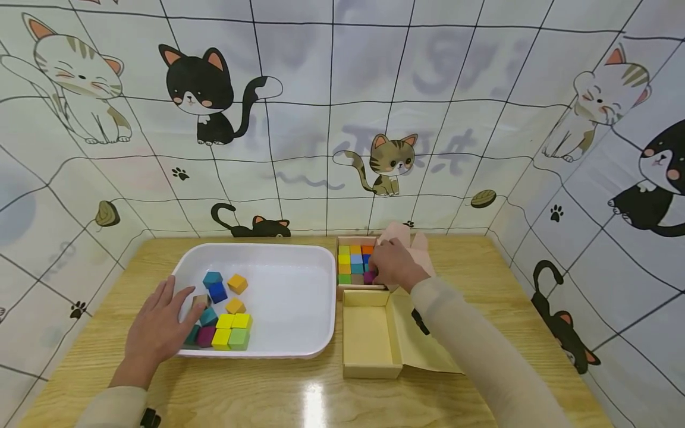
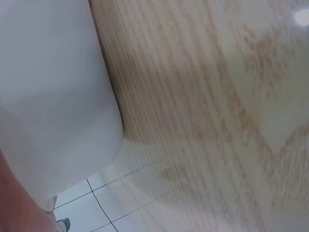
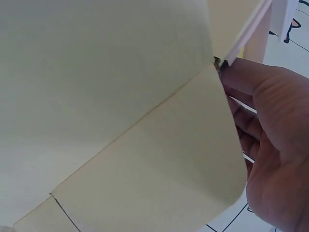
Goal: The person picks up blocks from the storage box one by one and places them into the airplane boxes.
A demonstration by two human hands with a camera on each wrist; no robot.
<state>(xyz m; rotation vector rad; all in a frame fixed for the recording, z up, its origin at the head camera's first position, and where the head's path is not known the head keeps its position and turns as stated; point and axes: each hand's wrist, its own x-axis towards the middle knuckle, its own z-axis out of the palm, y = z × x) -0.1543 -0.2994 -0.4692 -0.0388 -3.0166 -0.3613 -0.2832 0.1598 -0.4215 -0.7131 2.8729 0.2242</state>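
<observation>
My left hand (image 1: 160, 330) rests at the left edge of the white tray (image 1: 289, 297), fingers extended over the rim. Close to its thumb and fingertips sit coloured cubes: a natural wood one, teal ones and a dark blue cube (image 1: 217, 291). Yellow and green cubes (image 1: 232, 331) stand grouped near the tray's front. My right hand (image 1: 398, 264) reaches down at the right side of a pink box (image 1: 341, 289) filled with rows of cubes (image 1: 354, 260). Its fingers bend beside a purple cube (image 1: 369, 277); their tips are hidden, and I cannot tell whether they hold a cube.
A pale yellow open box (image 1: 369, 333) stands in front of the pink one, its lid flap (image 1: 423, 333) spread right beneath my forearm. The pink box's flaps (image 1: 420, 249) fold out behind my right hand. Cat-printed sheeting (image 1: 332, 119) walls in the wooden table (image 1: 257, 392).
</observation>
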